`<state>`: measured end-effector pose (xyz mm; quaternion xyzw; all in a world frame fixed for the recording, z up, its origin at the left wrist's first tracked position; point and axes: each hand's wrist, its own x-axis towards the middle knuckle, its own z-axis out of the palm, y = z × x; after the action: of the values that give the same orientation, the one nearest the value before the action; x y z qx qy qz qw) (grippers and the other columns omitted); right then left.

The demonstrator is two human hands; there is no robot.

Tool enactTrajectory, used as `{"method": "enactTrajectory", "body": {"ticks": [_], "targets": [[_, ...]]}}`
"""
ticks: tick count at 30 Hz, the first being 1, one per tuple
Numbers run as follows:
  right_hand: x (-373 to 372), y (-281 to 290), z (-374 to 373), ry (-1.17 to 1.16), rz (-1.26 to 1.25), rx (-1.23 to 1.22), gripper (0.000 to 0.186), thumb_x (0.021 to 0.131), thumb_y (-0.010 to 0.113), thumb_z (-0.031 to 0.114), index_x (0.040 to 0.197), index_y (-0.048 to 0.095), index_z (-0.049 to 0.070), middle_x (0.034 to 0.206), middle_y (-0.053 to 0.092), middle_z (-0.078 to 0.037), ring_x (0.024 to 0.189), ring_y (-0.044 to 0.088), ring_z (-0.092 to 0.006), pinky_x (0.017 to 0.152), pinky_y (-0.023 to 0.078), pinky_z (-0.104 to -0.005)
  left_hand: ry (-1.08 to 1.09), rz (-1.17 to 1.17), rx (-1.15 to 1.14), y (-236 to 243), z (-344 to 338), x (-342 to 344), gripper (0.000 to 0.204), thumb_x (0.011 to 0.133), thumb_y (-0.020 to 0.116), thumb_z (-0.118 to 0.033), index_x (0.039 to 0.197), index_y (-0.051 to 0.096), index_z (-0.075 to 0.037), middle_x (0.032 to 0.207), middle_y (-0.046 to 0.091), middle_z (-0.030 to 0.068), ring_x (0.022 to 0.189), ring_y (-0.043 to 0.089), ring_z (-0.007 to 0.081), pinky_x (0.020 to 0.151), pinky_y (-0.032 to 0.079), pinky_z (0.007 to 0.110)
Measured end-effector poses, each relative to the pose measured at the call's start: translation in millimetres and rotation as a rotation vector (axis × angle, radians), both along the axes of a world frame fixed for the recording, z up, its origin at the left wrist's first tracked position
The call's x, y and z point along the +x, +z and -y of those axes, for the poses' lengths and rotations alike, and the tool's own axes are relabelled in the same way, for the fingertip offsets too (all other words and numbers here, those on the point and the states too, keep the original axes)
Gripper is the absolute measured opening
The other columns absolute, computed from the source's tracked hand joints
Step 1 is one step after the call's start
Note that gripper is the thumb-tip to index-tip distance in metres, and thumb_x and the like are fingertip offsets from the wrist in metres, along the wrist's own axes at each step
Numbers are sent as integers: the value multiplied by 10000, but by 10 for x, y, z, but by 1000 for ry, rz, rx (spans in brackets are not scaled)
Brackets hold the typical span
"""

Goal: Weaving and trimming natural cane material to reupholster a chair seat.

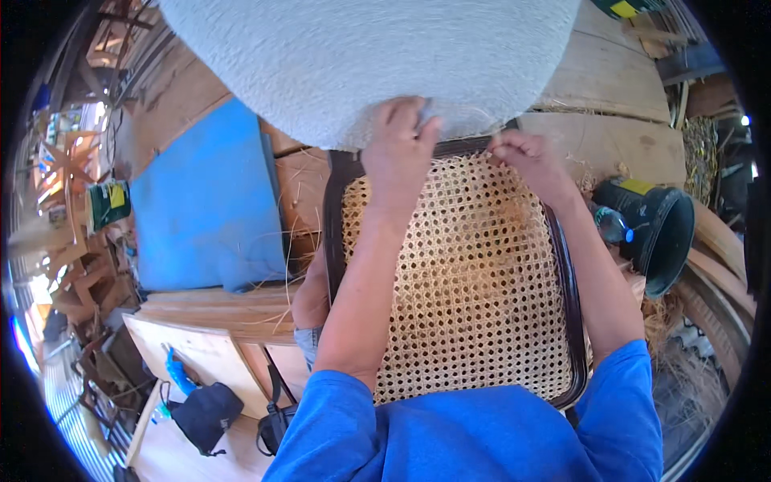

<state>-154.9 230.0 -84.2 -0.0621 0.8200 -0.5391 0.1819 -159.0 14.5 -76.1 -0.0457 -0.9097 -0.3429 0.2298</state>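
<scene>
A woven cane panel (474, 281) in a dark wooden frame (568, 281) lies in front of me. It looks like a chair seat or back. My right hand (530, 161) is at the frame's far right part, with thumb and forefinger pinched on a thin cane strand (493, 149). My left hand (399, 149) is over the far edge of the frame, near the middle. Motion blurs its fingers, so whether they hold anything is unclear. Just beyond both hands spreads a pale, rough-textured cushion or pad (385, 64), partly behind my left hand.
On the left, a blue sheet (205, 201) lies on wooden boards. To the right are a tipped dark bucket (671, 241) and a clear plastic bottle (613, 225). A black bag (207, 414) is at the lower left. Loose fibres (683, 386) are at the lower right.
</scene>
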Motion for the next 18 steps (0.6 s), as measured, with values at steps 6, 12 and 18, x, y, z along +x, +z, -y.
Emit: {"method": "enactTrajectory", "body": {"ticks": [6,12,18], "targets": [[148,520,-271,-288,3,-713,139,956,530,95,1010,623,6,799,626,-39,797,617,-143,784,513,-295,-15,829,210,-140,-129,-9,423,960,423,-345,1044,602,29,1001,620,269,948,602,414,868,463,459],[102,502,151,-113,-313,206,165,933,553,154,1031,592,26,854,649,-138,801,635,-244,725,494,-335,-491,1015,64,-176,-784,69,408,921,426,-312,1033,623,28,984,636,262,969,613,387,855,468,451],[-157,-43,-27,51,-62,555,166,880,531,104,1004,603,22,897,659,-193,825,653,-339,698,503,-420,-444,1167,-378,-8,-394,-281,328,869,503,-269,1006,662,-18,989,647,217,933,626,369,830,494,418]]}}
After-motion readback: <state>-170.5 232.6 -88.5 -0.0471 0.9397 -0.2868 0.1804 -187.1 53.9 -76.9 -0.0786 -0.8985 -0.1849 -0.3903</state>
